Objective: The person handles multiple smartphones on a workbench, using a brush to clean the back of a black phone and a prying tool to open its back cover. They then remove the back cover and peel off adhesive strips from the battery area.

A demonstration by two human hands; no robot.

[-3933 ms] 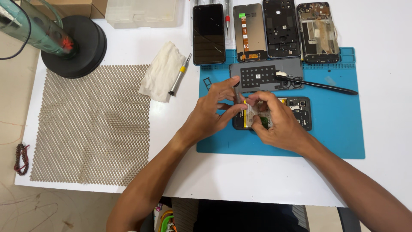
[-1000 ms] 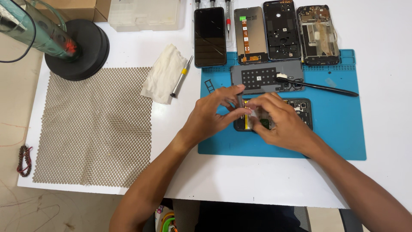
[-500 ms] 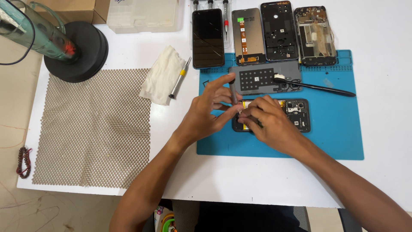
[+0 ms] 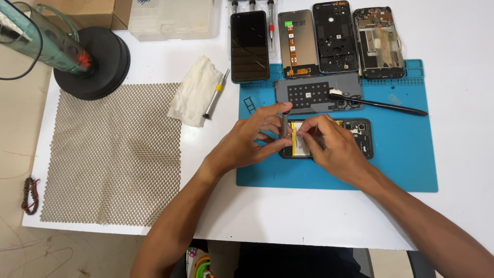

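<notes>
An opened black phone [image 4: 355, 136] with a yellow-edged battery lies on the blue work mat [image 4: 401, 164]. My left hand [image 4: 247, 141] holds a thin grey tool [image 4: 284, 121] upright at the phone's left end. My right hand [image 4: 332, 146] rests over the phone, its fingertips pinching at the battery beside the tool. Much of the phone's middle is hidden under my fingers.
A grey back cover [image 4: 314, 93] and a black spudger [image 4: 381, 105] lie above the phone. Several phone parts [image 4: 329, 38] line the back edge. A white cloth [image 4: 195, 90], a screwdriver [image 4: 216, 95], a mesh mat [image 4: 113, 154] and a hot-air stand [image 4: 90, 62] sit left.
The left hand has shifted from pressing on the phone to holding the thin grey tool upright at its left end. The right hand stays on the battery.
</notes>
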